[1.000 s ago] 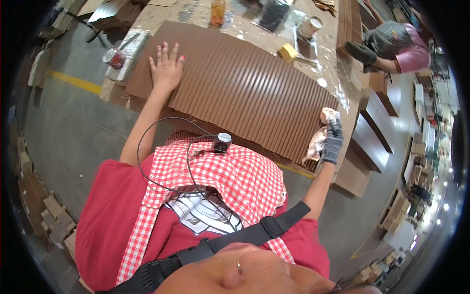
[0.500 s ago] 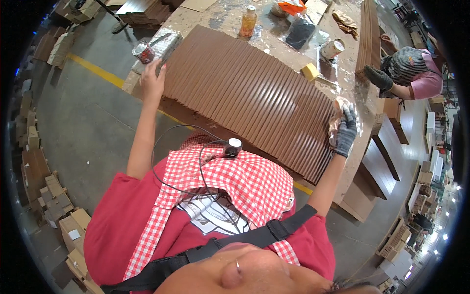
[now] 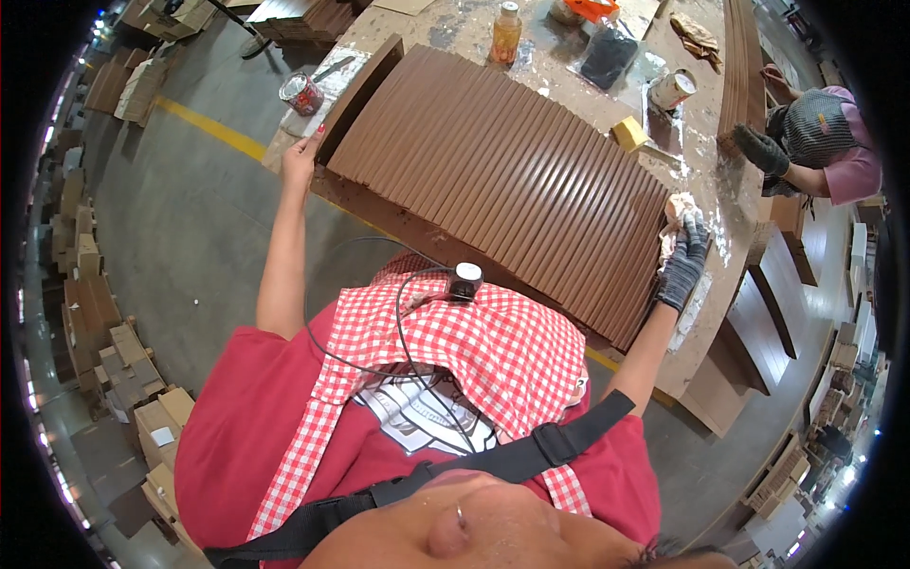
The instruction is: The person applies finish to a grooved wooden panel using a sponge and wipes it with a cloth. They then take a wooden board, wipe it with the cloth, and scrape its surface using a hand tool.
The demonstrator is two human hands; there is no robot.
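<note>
A row of dark brown wooden slats (image 3: 512,180) lies side by side across the table in front of me. At its left end, one brown slat (image 3: 365,100) stands tilted on edge, apart from the others. My left hand (image 3: 300,159), bare, pinches the near end of that slat. My right hand (image 3: 684,261), in a grey striped glove, is closed on a crumpled pale cloth (image 3: 677,211) against the right end of the row. The palm side of this hand is hidden.
Left of the tilted slat stands an open can with red stains (image 3: 301,95). Beyond the row are a jar of amber liquid (image 3: 505,34), a dark plastic bag (image 3: 608,55), a yellow sponge (image 3: 627,134) and a pale can (image 3: 673,89). A co-worker's gloved hand (image 3: 760,150) is by stacked boards (image 3: 741,81).
The leftmost slat has come away from the row and tipped up on edge. My left hand has closed on its near end. My right hand stays at the right end with the cloth.
</note>
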